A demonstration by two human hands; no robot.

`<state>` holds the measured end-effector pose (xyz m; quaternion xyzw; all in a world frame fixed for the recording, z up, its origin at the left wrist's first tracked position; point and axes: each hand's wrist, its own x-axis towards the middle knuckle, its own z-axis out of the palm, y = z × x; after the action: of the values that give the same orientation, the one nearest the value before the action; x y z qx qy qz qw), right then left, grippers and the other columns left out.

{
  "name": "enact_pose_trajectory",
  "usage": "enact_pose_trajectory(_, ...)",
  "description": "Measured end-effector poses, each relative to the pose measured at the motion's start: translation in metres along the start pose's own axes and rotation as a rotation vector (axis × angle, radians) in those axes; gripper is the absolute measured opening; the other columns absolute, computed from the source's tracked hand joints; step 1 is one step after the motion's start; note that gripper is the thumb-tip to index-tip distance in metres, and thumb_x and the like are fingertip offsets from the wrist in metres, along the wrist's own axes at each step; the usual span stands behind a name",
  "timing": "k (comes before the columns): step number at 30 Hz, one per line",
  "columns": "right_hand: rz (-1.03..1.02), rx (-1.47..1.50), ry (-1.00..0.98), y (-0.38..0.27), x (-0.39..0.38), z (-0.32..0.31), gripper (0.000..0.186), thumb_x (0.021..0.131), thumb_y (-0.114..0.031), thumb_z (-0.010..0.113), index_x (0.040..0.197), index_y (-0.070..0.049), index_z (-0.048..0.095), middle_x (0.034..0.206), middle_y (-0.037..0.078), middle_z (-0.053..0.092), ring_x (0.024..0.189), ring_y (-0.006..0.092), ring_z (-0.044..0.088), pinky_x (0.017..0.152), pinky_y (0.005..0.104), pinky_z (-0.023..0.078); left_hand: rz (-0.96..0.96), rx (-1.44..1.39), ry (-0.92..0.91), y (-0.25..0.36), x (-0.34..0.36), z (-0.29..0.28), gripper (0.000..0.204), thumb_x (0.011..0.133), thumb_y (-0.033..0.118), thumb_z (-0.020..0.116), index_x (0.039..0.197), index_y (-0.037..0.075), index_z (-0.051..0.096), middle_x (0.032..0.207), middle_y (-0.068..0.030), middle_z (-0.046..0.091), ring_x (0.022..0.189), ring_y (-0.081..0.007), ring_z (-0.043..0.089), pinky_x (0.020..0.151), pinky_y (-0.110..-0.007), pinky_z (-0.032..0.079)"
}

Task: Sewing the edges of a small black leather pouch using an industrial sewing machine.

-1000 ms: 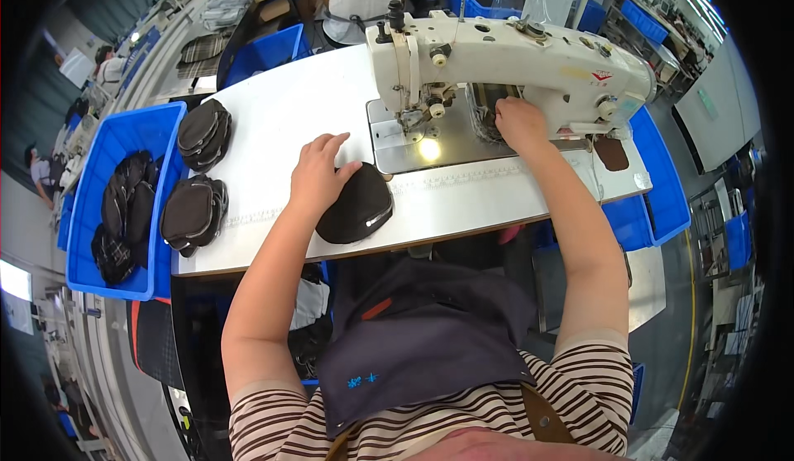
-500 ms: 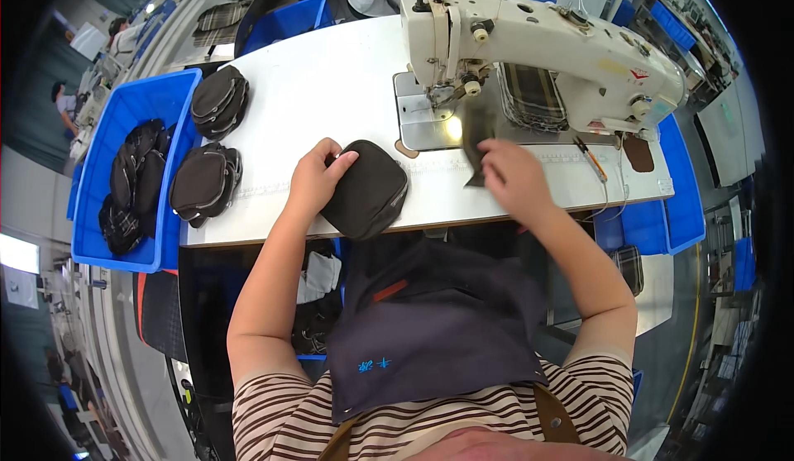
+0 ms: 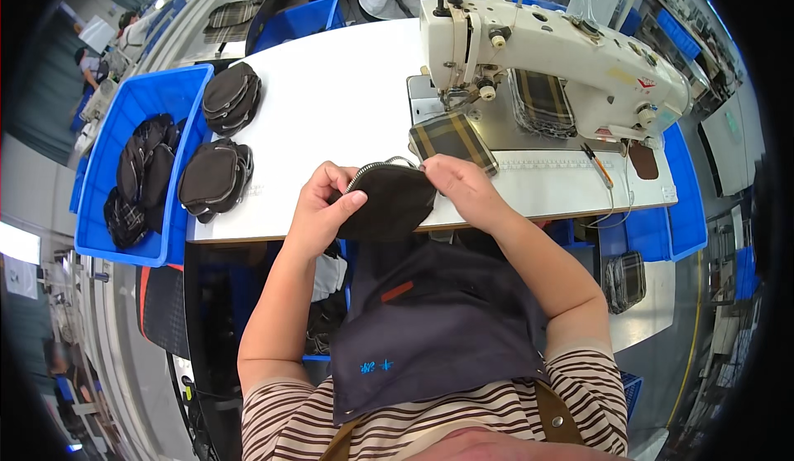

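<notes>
1. Black fabric bunches in my left hand [image 3: 324, 205]: thumb on the near face of the pouch [image 3: 389, 205], fingers at its zipped rim. A moment ago it lay nearly flat under this hand; now it is raised and tilted over the surface's front edge.

2. My right hand [image 3: 467, 192] has let go of the plaid piece and pinches the pouch's right end, near the zipper [image 3: 368, 171]. How far the zip is undone, I can't tell.

3. Just beyond my right fingers, the plaid piece [image 3: 453, 140] now rests at a slant between the front edge and the sewing machine [image 3: 562, 47]. I judge the work is at handling rather than stitching, since both hands are on the pouch.

4. Farther right, a stack of plaid pieces [image 3: 542, 101] sits under the machine's arm, and orange-handled snips [image 3: 597, 166] lie toward the right end of the front edge.

5. Along the left edge of the white surface [image 3: 331, 89] stand two heaps of dark pouches, one near the far corner [image 3: 231, 97], one at the front corner [image 3: 215, 178], with a blue bin [image 3: 178, 229] just outside.
</notes>
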<state>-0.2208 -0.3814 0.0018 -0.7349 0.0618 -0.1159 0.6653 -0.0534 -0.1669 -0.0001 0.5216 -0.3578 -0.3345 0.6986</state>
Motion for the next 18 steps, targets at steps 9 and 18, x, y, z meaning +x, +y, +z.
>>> enact_pose_trajectory(9, 0.033, 0.038, -0.092, -0.006, -0.028, 0.011, 0.014, 0.098, -0.011, 0.068, 0.107, -0.002, 0.065, 0.088, -0.002, 0.060, 0.078, 0.0058, 0.053, 0.070, 0.0249, 0.045, -0.062, 0.301, -0.292, 0.012, 0.007, 0.017, 0.069, 0.091, 0.039, 0.076, 0.145, 0.006, 0.050, 0.128, -0.0113, 0.066, 0.123, -0.0223, 0.059, 0.107, -0.039, 0.045)
enact_pose_trajectory(18, 0.258, 0.360, -0.078, 0.010, -0.061, 0.026, 0.015, 0.100, -0.012, 0.065, 0.111, -0.002, 0.065, 0.098, -0.004, 0.063, 0.090, 0.0035, 0.056, 0.084, 0.0217, 0.046, -0.112, 0.758, -0.297, 0.002, -0.008, 0.063, 0.030, 0.101, 0.036, 0.064, 0.097, 0.006, 0.065, 0.077, -0.0135, 0.064, 0.073, -0.0272, 0.063, 0.070, -0.036, 0.049)
